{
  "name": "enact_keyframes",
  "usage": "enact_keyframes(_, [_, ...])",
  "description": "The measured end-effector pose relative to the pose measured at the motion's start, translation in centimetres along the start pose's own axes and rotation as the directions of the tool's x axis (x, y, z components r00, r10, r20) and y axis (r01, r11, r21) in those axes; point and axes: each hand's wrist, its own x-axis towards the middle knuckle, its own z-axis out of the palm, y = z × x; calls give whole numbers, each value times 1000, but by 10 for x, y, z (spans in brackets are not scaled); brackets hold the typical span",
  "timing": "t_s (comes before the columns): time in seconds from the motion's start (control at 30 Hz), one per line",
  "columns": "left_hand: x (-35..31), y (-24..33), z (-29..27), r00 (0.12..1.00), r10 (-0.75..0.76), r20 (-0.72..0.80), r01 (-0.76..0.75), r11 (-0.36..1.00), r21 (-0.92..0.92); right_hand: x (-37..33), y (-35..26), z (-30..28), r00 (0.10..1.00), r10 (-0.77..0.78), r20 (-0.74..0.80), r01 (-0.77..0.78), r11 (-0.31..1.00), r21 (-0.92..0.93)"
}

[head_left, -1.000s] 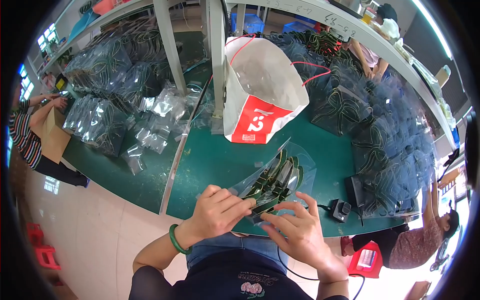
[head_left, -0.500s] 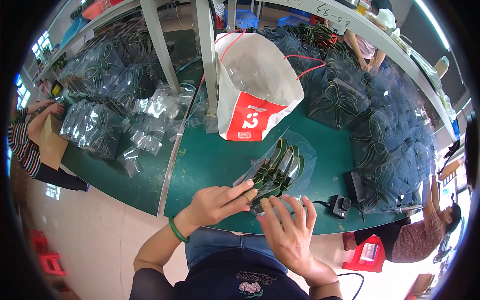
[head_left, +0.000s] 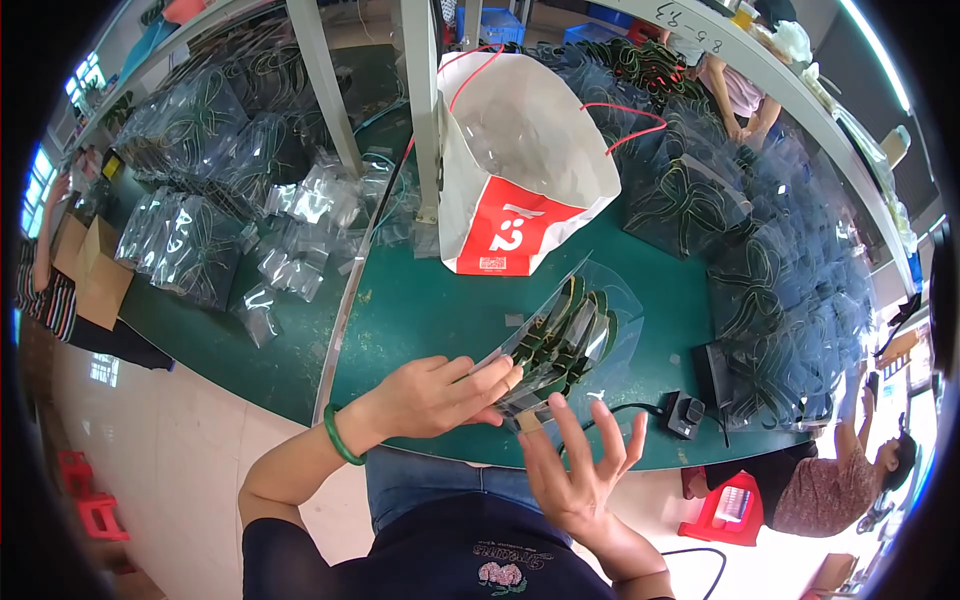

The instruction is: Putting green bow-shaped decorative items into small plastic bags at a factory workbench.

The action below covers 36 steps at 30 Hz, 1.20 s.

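Note:
A clear plastic bag (head_left: 618,318) holding a dark green ribbon bow with gold edges (head_left: 565,335) is held tilted just above the near edge of the green table. My left hand (head_left: 440,395) has its fingers closed on the bag's lower left side, by the opening. My right hand (head_left: 580,475) pinches the lower edge with a taped forefinger, its thumb mostly hidden beneath. The other right fingers are spread away from the bag. The ribbon loops stand folded inside the film.
A white and red paper bag (head_left: 470,210) with clear wrappers inside stands behind. Stacks of bagged bows (head_left: 780,290) line the right; more bagged bows (head_left: 195,245) and small clear packets (head_left: 300,250) lie left. A small black camera (head_left: 684,414) with a cable sits right. Other people work around the tables.
My left hand has shifted slightly left along the bag's edge. My right fingers have spread wider, and the bag has tilted a little up and to the right.

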Motion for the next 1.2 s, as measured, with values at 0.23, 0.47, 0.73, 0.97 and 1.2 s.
enact_keyframes(0.23, [5,-12,-1,992,108,-70,-114,989,-92,-7,17,8,985,-173,-8,171,980,-100])
enact_keyframes(0.47, [-1,-12,4,994,50,-100,-68,979,-191,-9,26,17,951,-310,-16,306,945,-111])
enact_keyframes(0.73, [0,-6,3,996,-10,-87,-15,959,-284,-8,32,24,929,-367,-52,364,930,-53])
enact_keyframes(0.97, [-38,65,26,876,-318,-363,286,948,-142,15,67,-3,915,138,-379,-19,953,303])
enact_keyframes(1.2, [-10,112,60,653,-708,-269,452,649,-612,38,138,81,771,474,425,-519,83,851])
